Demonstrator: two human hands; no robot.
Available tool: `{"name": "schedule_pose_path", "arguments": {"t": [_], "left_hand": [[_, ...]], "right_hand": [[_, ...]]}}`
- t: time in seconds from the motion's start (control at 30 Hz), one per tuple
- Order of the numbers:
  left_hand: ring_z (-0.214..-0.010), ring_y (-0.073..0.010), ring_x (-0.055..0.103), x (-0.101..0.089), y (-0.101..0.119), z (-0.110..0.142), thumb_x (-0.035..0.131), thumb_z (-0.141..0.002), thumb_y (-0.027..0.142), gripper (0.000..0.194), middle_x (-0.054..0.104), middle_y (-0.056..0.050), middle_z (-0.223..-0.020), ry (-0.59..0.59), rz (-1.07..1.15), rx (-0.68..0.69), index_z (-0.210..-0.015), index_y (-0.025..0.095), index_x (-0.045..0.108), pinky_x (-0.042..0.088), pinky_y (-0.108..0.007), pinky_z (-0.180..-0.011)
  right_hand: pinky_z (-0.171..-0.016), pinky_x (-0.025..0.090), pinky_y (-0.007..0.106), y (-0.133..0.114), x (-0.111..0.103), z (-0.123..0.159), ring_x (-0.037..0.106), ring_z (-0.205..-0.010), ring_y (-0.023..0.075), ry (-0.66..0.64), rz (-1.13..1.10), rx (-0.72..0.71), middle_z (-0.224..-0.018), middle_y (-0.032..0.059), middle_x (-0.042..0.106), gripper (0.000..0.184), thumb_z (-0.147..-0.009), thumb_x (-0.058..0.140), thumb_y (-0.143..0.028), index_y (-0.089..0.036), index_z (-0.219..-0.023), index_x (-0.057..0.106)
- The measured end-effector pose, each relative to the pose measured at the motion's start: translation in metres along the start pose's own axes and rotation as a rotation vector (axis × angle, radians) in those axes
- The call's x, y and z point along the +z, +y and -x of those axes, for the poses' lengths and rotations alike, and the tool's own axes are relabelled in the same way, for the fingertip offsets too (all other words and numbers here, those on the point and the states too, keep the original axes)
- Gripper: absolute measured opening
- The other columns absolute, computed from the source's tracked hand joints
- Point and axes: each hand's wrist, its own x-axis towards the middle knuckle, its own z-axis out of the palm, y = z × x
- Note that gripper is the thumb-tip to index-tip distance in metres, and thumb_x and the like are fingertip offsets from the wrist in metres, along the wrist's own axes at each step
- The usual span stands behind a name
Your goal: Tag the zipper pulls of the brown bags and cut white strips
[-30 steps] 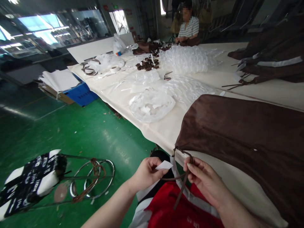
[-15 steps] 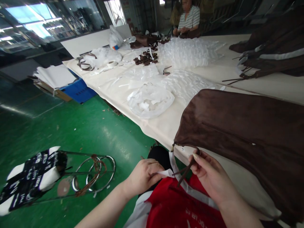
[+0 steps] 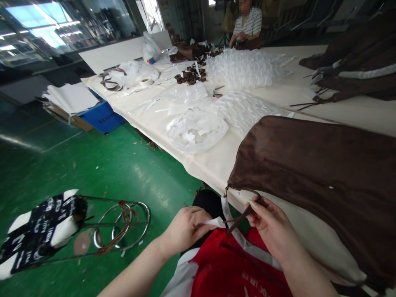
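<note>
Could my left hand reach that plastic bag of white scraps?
Probably yes, perhaps with leaning: nothing tall stands between the left hand and the plastic bag on the table, though that hand holds a white slip.

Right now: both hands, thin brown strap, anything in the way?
Left hand pinching small white slip. Right hand pinching thin brown strap, tip near slip. White-wrapped strap hangs between hands, possibly in the way.
</note>
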Motion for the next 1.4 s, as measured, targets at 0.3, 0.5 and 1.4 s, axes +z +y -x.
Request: {"name": "schedule_pose_path", "arguments": {"t": [0.3,0.5,1.4], "left_hand": [[-0.076,-0.0152,0.064,0.000,0.004,0.002,0.051,-0.095,0.034,0.023,0.070,-0.006,-0.084,-0.018,0.012,0.054,-0.096,0.019,0.069,0.046,-0.024,-0.071],[-0.073,-0.0139,0.063,-0.003,0.006,0.004,0.051,-0.096,0.035,0.024,0.070,-0.004,-0.081,-0.057,-0.040,0.002,-0.094,0.018,0.068,0.043,-0.022,-0.067],[-0.059,-0.0087,0.031,0.010,-0.004,-0.004,0.043,-0.095,0.047,0.042,0.036,0.003,-0.065,-0.123,0.453,-0.222,-0.071,0.014,0.052,0.029,-0.020,-0.052]], "right_hand": [[-0.049,0.047,0.019,0.010,0.000,0.000,0.060,-0.054,0.0103,0.086,0.171,-0.068,-0.069,-0.0001,0.069,0.038,-0.065,0.084,-0.039,-0.018,-0.082,0.057],[-0.053,0.051,0.020,0.019,-0.010,-0.005,0.060,-0.055,0.0112,0.126,0.351,-0.141,-0.061,-0.0023,0.066,0.036,-0.073,0.077,-0.045,-0.020,-0.086,0.055],[-0.054,0.047,0.016,0.016,-0.003,-0.003,0.054,-0.064,0.0080,-0.054,0.032,0.149,-0.087,0.0027,0.066,0.033,-0.064,0.085,-0.037,-0.018,-0.089,0.075]]}}
